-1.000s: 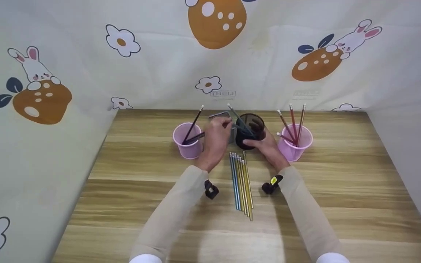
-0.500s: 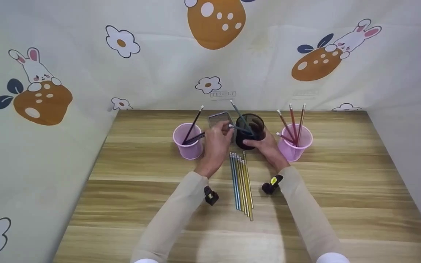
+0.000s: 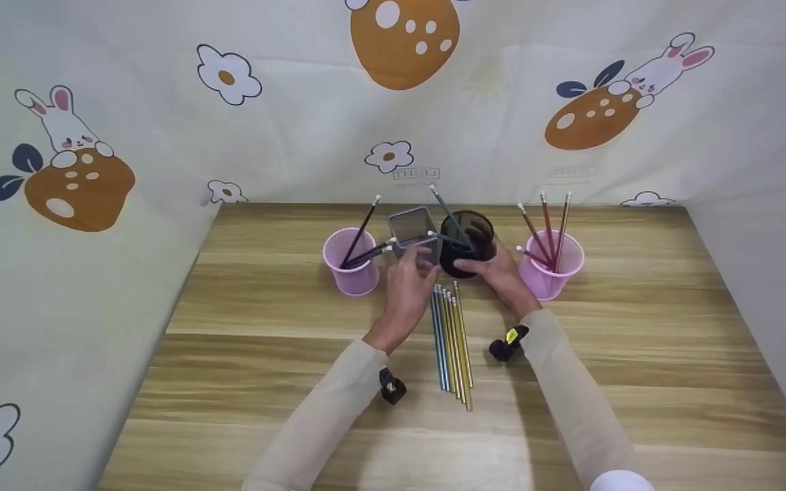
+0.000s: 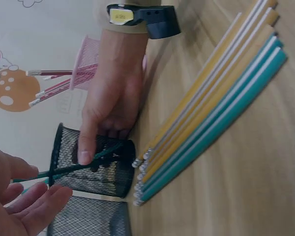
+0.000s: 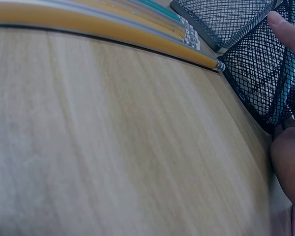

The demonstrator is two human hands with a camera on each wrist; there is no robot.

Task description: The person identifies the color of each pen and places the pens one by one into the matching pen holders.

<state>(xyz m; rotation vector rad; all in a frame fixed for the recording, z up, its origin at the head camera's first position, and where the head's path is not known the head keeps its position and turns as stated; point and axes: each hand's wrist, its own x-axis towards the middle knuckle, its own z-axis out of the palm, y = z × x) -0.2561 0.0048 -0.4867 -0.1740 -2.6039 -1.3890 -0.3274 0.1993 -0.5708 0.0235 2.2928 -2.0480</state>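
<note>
My right hand [image 3: 495,271] grips the round black mesh pencil cup [image 4: 108,179] from its right side, thumb across the front. Two dark teal pencils [image 3: 449,213] lean out of that cup, their white eraser ends toward the upper left. To the cup's left, my left hand [image 3: 406,283] holds nothing, its fingers loosely bent in front of a square mesh holder [image 3: 412,221]. In the left wrist view its fingers [image 4: 42,209] spread beside the cup's mouth and overlap the pencils. Just below the hands lies a row of teal and yellow pencils [image 3: 453,341], eraser ends toward the cup.
A pink cup [image 3: 355,283] with several dark pencils stands to the left. Another pink cup [image 3: 543,285], holding several red-brown pencils, is close to my right wrist. Behind the wooden table [image 3: 263,341] rises a printed cloth backdrop [image 3: 297,136].
My left hand has let go of a teal pencil, now leaning in the black cup, and drawn back toward the person. The right hand stays on the cup.
</note>
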